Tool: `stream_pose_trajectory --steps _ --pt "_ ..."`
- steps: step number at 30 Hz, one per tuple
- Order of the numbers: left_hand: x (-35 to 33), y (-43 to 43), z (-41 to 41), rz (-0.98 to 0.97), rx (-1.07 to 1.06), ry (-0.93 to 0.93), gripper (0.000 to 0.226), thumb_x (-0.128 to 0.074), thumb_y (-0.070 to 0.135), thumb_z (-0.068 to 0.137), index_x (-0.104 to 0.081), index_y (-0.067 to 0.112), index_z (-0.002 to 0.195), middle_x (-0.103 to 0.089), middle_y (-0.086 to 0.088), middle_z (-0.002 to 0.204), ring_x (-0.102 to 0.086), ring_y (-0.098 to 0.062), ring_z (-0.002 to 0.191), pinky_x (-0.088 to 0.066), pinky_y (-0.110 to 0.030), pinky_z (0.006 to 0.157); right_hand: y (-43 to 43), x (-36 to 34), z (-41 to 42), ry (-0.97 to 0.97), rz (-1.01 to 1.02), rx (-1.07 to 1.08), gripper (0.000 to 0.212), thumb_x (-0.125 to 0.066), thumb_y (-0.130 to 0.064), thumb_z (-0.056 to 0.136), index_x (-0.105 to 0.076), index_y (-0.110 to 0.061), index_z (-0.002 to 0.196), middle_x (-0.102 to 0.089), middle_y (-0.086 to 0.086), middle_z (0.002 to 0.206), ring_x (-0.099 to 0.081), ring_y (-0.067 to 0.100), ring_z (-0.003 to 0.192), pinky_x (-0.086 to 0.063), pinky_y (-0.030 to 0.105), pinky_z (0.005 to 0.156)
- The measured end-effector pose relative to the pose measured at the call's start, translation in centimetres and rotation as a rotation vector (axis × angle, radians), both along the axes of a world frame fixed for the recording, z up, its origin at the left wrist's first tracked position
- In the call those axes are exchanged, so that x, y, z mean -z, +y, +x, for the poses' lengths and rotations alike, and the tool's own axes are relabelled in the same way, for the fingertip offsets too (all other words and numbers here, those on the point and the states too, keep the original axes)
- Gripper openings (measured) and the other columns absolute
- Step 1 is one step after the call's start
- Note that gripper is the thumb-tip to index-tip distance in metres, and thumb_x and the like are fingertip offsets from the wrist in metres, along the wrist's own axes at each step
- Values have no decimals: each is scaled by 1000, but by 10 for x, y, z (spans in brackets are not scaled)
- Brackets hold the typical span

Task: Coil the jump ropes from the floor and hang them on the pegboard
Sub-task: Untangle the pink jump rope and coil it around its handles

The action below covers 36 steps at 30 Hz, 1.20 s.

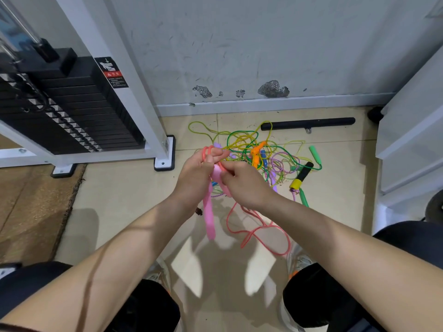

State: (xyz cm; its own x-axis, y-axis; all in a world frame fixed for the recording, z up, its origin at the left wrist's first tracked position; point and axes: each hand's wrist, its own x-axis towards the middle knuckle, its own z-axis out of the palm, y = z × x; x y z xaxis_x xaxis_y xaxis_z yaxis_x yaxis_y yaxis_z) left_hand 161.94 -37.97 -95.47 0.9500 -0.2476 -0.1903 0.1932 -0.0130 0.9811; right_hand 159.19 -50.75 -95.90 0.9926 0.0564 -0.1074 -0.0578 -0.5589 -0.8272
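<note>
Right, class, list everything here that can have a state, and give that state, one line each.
Thin pink plastic jump rope: part looped in hands, rest trailing on floor.
Left hand: holds the pink loops.
Right hand: pinches the pink cord.
Tangled pile of coloured jump ropes: lying uncoiled on floor.
Long black bar: lying flat by the wall.

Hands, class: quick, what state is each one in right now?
Left hand: closed, holding loops of the pink jump rope.
Right hand: closed, pinching the same rope.

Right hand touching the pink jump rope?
Touching. Head view: the right hand pinches the pink jump rope beside the left hand, which grips its loops.
</note>
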Motion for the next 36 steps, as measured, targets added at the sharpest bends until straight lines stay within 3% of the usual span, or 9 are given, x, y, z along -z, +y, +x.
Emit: stream_pose_trajectory --steps 2,4,8,12,15,19,27,32,36 --pt "8 2 -1 221 5 -175 25 -40 17 106 -63 25 109 -68 -2 119 -63 8 92 -45 -8 75 1 -5 1 105 243 89 27 -46 -8 97 -60 8 82 -55 19 62 -47 21 54 -42 30 58" --pt "13 2 -3 362 14 -280 26 -38 20 105 -58 31 117 -67 2 117 -62 3 88 -48 -13 76 4 -5 0 177 481 199 24 -46 -2 97 -63 14 93 -57 24 72 -52 23 59 -45 31 57" --pt "9 -3 -7 208 80 -165 33 -34 8 105 -49 19 132 -59 11 125 -66 0 97 -50 -15 69 10 0 -10 186 706 359 14 -58 -6 97 -71 -5 91 -68 16 78 -64 24 68 -52 30 61" --pt "3 2 6 162 226 -80 41 -42 3 100 -52 15 138 -55 5 139 -58 2 111 -48 -17 92 2 -2 -10 208 698 471 9 -65 -3 92 -64 -9 86 -70 11 73 -66 18 57 -55 28 59" --pt "4 10 8 284 340 -202 41 -40 -1 100 -51 16 136 -54 9 140 -53 8 121 -41 -17 103 2 -5 -11 232 663 452 7 -65 -1 91 -64 -7 88 -69 7 69 -65 16 53 -55 27 56" --pt "9 13 6 471 300 -441 38 -42 -1 100 -54 18 130 -59 20 131 -56 3 120 -43 -20 104 1 -9 -9 265 663 466 11 -63 1 90 -67 -8 85 -68 10 70 -62 18 52 -55 30 57" --pt "13 8 0 514 132 -363 37 -35 14 104 -52 26 135 -60 15 128 -61 -10 111 -50 -35 96 8 -10 -12 221 742 431 10 -66 -1 90 -68 -8 84 -66 15 67 -60 22 59 -55 36 66" --pt "8 0 -6 195 16 -70 27 -45 10 99 -60 20 120 -65 4 126 -68 -21 107 -58 -46 87 10 -1 -13 121 679 405 7 -75 -5 86 -69 -8 88 -70 20 76 -69 26 71 -59 45 74" --pt "-2 -2 -5 -150 -27 233 37 -42 -10 92 -62 11 115 -71 -2 118 -66 -34 112 -56 -40 76 5 -3 -13 101 682 453 13 -76 -1 84 -66 -10 87 -72 15 78 -70 22 67 -61 34 67"
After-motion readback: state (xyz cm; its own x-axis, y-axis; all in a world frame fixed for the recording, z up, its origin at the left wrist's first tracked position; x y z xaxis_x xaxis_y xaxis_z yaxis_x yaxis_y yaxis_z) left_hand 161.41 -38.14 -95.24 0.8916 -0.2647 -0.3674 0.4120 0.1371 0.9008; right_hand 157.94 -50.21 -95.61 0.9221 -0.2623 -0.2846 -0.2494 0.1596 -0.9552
